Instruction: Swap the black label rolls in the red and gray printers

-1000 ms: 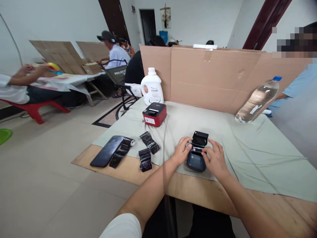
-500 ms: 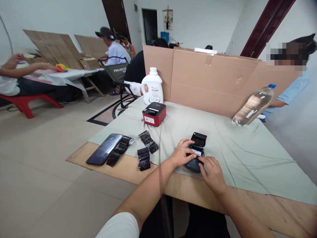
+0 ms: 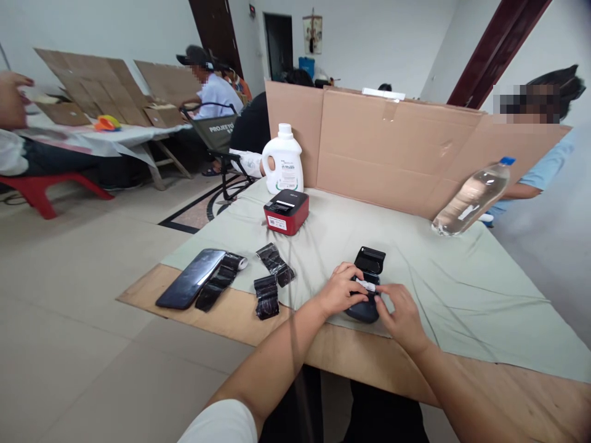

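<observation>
Black printer (image 3: pixel 367 289), one, gripped by left hand (image 3: pixel 340 289); right hand (image 3: pixel 402 317) fingers pinch its paper.

Small printer (image 3: pixel 365 289) between both hands, phone (image 3: pixel 190 287) far left, boxy printer (image 3: pixel 286 211) behind.

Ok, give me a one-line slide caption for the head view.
Both hands, left hand and right hand, hold a small dark printer with its lid open on a cloth-covered table, beside a red printer.
</observation>
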### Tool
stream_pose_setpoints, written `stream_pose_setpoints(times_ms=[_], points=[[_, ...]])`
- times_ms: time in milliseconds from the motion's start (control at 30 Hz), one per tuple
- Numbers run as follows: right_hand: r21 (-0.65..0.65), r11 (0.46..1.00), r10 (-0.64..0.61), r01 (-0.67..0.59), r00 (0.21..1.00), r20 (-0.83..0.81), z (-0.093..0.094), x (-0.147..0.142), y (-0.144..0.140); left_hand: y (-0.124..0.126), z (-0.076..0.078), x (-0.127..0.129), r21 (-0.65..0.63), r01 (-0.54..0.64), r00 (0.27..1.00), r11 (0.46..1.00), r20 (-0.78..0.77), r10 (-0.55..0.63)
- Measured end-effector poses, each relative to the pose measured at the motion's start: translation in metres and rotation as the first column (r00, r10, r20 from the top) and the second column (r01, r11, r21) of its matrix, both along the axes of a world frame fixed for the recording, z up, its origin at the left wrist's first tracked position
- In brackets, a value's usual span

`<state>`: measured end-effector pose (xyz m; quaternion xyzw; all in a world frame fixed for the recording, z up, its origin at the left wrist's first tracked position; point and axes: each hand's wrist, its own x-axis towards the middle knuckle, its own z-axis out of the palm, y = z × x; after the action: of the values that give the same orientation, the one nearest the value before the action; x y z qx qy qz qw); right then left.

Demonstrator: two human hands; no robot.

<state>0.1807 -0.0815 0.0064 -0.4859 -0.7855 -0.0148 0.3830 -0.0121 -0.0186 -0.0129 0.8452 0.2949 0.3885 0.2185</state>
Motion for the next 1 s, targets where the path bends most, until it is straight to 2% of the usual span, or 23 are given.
stream_pose_setpoints(times_ms=[133,233,300,400,567,700,800,867,967,1000], points=[[-0.014,0.99,-0.143,0.142,0.987,-0.075,0.001,0.014,0.045,0.0,0.0,0.0,0.029,-0.024,0.999,0.999,-0.043,0.025],[-0.178,0.977,-0.14,0.116,0.982,-0.128,-0.005,0.022,0.08,0.001,-0.002,-0.001,0.031,-0.021,0.999,0.999,-0.048,0.023],[-0.294,0.954,-0.123,0.061,0.973,-0.195,-0.008,0.023,0.091,0.002,-0.002,-0.001,0.024,-0.004,0.998,1.0,-0.055,0.005],[-0.329,0.944,-0.078,-0.015,0.961,-0.266,-0.009,0.018,0.083,0.002,-0.002,-0.002,0.025,0.008,0.998,1.0,-0.07,-0.006],[-0.215,0.973,0.041,-0.08,0.983,-0.179,-0.013,0.008,0.042,-0.004,0.004,-0.002,0.06,0.023,0.996,0.998,-0.088,-0.017],[-0.156,0.986,0.025,-0.051,0.987,-0.16,-0.017,0.005,0.032,-0.008,0.01,-0.002,0.016,-0.021,0.998,1.0,0.059,0.02],[-0.248,0.966,0.035,-0.074,0.987,-0.158,-0.017,0.009,0.041,-0.003,0.004,-0.001,-0.095,-0.163,0.973,0.982,0.152,0.176],[-0.346,0.934,0.029,-0.085,0.986,-0.163,-0.018,0.015,0.051,0.003,-0.006,0.002,-0.212,-0.225,0.959,0.951,0.123,0.255],[-0.477,0.877,-0.05,-0.053,0.978,-0.202,-0.026,0.026,0.064,0.011,-0.022,0.007,-0.34,-0.221,0.971,0.914,0.011,0.239],[-0.486,0.873,-0.077,-0.043,0.972,-0.223,-0.029,0.03,0.066,0.012,-0.026,0.008,-0.358,-0.212,0.975,0.91,-0.017,0.22]])
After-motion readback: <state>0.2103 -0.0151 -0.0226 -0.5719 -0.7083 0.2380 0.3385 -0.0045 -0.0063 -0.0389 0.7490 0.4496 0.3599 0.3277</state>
